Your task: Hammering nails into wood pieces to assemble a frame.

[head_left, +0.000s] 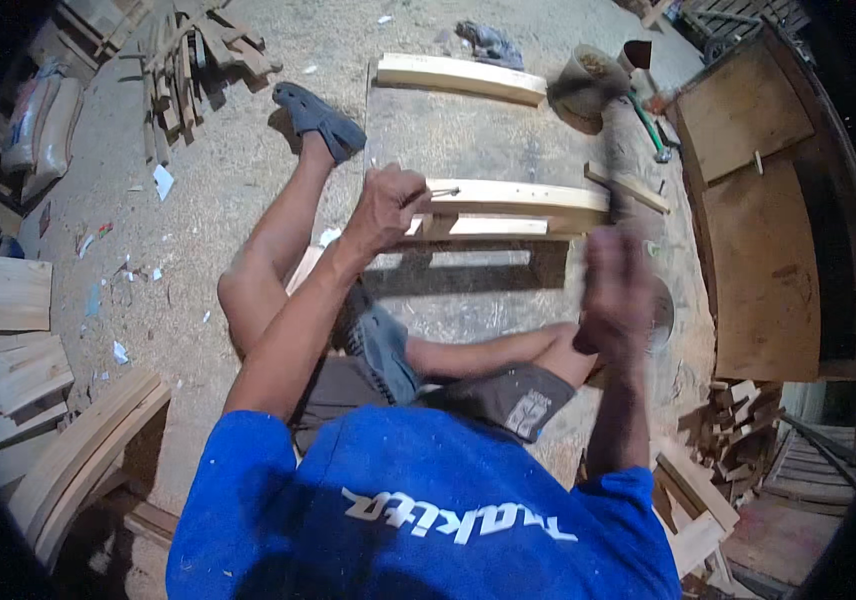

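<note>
In front of me lies a pale wooden frame (523, 196), with curved rails and short cross pieces. My left hand (385, 205) is closed at its left end, around a thin, dark, nail-like metal piece (446, 191) that reaches over the top rail. Several small dark marks dot that rail. My right hand (616, 290), smeared by motion, is closed on the handle of what looks like a hammer (618, 180). The tool is raised over the frame's right end, its head blurred. A short wooden strip (628, 188) lies by that end.
A curved wooden beam (463, 78) lies beyond the frame. A green-handled hammer (651, 128) and a bucket (593, 68) are at the far right. Wood scraps (188, 70) are piled far left. A wooden cabinet (763, 260) stands right. My legs flank the work.
</note>
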